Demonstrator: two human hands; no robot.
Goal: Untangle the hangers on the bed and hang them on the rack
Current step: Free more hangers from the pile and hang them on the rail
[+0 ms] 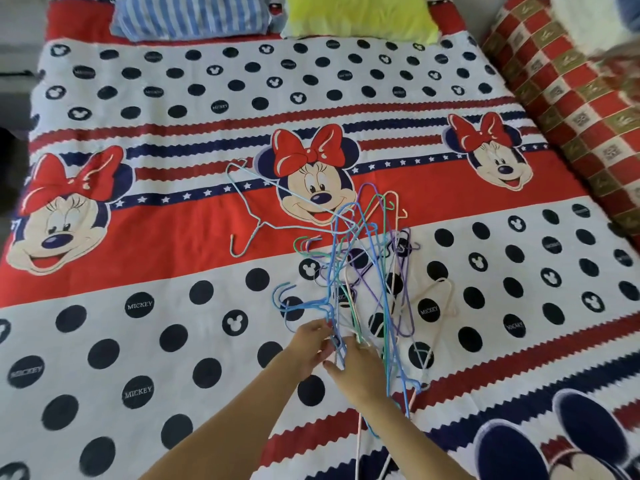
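Together, the left hand [311,344] and right hand [356,372] pinch the near end of the tangled wire hangers [363,271] lying on the bed [138,341], fingers curled around the wires.

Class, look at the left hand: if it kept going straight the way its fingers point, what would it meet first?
The left hand already touches the tangled hangers; straight on it would probably press deeper into that pile, blue wires first, though depth is unclear.

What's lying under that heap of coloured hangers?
Under the tangled hangers lies the bed cover: white with dark dots near the hands, red with a cartoon face farther up. It shows through the thin wires. Both hands, left and right, hide the near end.
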